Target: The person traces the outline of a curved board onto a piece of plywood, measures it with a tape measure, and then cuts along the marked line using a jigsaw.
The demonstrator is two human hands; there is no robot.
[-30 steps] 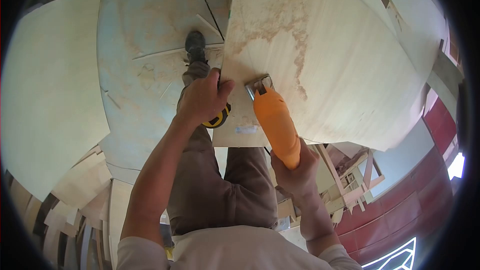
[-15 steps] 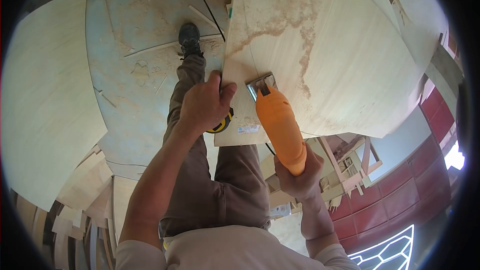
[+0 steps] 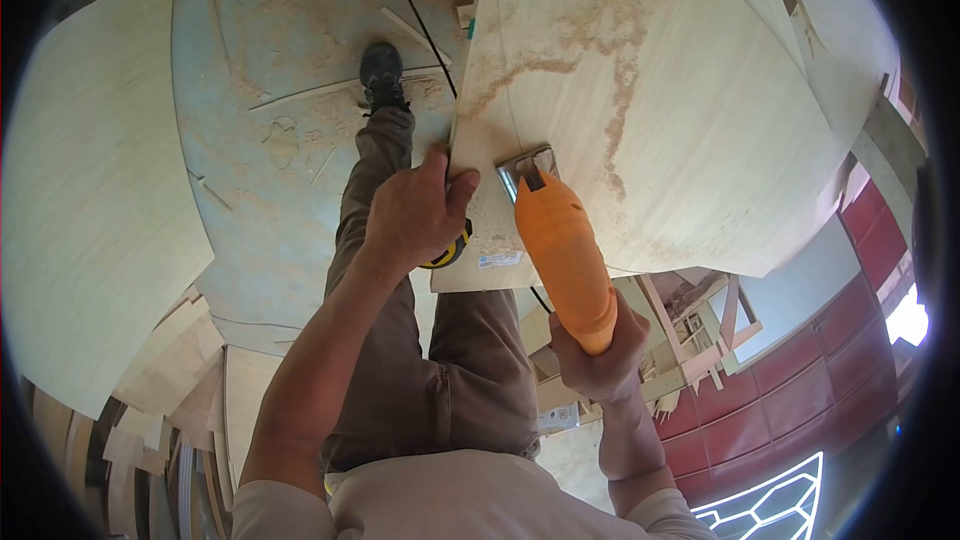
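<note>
My right hand [image 3: 603, 352] is closed around the rear of an orange jigsaw [image 3: 565, 255]. The saw's metal base [image 3: 527, 170] rests on a pale plywood board [image 3: 690, 140], close to its left edge; the blade is hidden. A thin line runs along the board ahead of the saw, and sawdust [image 3: 622, 110] is scattered on the surface. My left hand [image 3: 420, 205] grips the board's left edge, thumb toward the top face, the other fingers partly hidden. Just below that hand a yellow and black tape measure [image 3: 450, 248] shows, partly covered.
Another large plywood sheet [image 3: 100, 170] stands at the left. Wood strips [image 3: 310, 90] and dust lie on the floor around my shoe [image 3: 381, 70]. A black cable [image 3: 415, 15] runs past the board's edge. Offcuts [image 3: 140, 440] are piled lower left; a wooden frame [image 3: 700, 340] stands at right.
The view has shifted slightly, and the board appears a little farther right. Both hands keep nearly the same places, and the jigsaw has barely moved on the board.
</note>
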